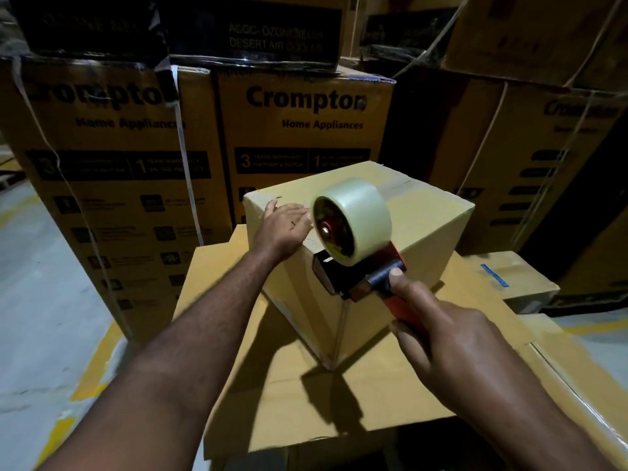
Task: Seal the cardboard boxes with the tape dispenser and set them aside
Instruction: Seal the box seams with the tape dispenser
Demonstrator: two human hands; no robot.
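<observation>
Against box (pixel 429 222), seemingly: right hand (pixel 452 338) gripping dispenser (pixel 365 277).

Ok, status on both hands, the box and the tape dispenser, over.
Left hand flat on small box top. Right hand grips tape dispenser, head at box's near edge. Nothing seen blocking.

Both my arms are bare for as much of them as shows, from the lower edge to the fingertips. My left hand (pixel 282 229) shows its back, with creased knuckles. My right hand (pixel 452 341) is broad-backed, its thumbnail (pixel 396 271) cut short. My left forearm (pixel 190 334) looks lean. My right forearm (pixel 543 419) carries a sheen of light.
</observation>
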